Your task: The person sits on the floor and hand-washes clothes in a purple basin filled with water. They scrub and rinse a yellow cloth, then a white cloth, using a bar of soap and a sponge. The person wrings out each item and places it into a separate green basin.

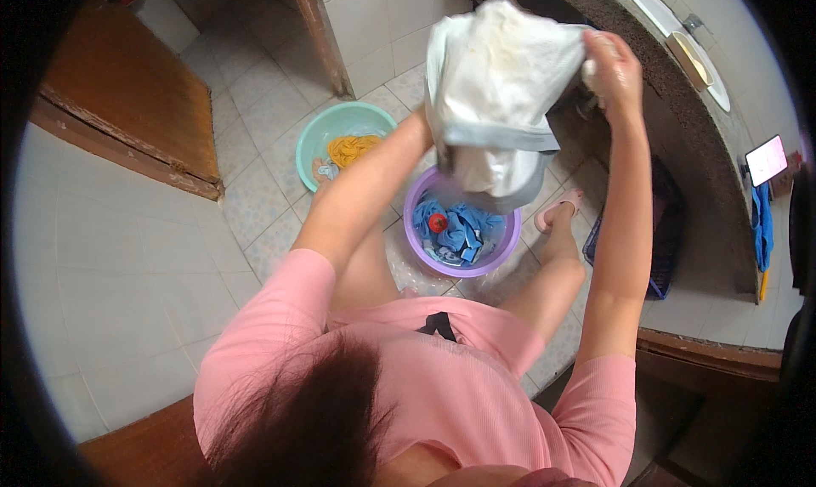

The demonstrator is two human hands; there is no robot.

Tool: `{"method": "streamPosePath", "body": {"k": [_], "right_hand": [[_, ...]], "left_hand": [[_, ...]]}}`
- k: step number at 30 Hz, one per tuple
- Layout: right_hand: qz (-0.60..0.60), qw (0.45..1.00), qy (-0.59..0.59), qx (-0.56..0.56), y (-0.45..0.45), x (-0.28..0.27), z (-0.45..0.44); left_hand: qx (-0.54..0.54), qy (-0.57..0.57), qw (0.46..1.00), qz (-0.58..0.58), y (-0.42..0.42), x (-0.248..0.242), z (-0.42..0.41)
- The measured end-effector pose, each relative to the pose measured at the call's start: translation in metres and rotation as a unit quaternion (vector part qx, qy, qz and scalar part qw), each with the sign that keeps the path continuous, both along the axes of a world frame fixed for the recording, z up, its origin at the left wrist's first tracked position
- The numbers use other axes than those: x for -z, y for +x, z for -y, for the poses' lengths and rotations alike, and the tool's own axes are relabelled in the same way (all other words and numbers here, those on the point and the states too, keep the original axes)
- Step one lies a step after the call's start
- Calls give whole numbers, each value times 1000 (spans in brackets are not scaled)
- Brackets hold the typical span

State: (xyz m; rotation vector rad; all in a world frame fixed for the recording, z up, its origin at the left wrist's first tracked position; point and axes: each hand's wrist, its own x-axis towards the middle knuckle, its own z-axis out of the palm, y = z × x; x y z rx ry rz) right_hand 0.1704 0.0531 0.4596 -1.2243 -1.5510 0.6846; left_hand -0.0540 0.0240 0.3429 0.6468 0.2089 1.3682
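A wet white garment with grey trim is held up in front of me, blurred along its lower edge. My right hand grips its upper right corner, and something whitish, soap or foam, shows at the palm. My left forearm runs up behind the cloth, which hides my left hand. Below the garment, a purple plastic basin stands on the floor between my legs. Blue clothes lie in water inside it, along with a small red round object.
A mint-green basin at left holds yellow cloth. Wet tiles surround both. The counter curves along the right, with a soap dish and a lit phone. A dark plastic crate stands beneath. A wooden door is at left.
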Motion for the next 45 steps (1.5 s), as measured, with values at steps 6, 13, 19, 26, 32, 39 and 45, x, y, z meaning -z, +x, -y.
{"method": "streamPosePath", "body": {"k": [6, 13, 19, 26, 32, 39, 45], "right_hand": [[30, 974, 191, 114, -42, 87, 10], [26, 986, 96, 130, -147, 168, 64], [22, 994, 68, 88, -135, 144, 35], [61, 985, 160, 25, -132, 145, 44], [63, 982, 170, 62, -121, 157, 40], [52, 991, 103, 73, -116, 175, 32], [29, 986, 108, 128, -109, 184, 19]], "left_hand": [[137, 25, 972, 188, 32, 39, 27], [197, -74, 955, 207, 17, 91, 3], [84, -90, 991, 54, 32, 130, -20], [31, -58, 997, -35, 48, 118, -13], [0, -28, 996, -85, 47, 123, -7], [-33, -37, 989, -140, 45, 117, 6], [-60, 71, 959, -269, 44, 121, 15]]}}
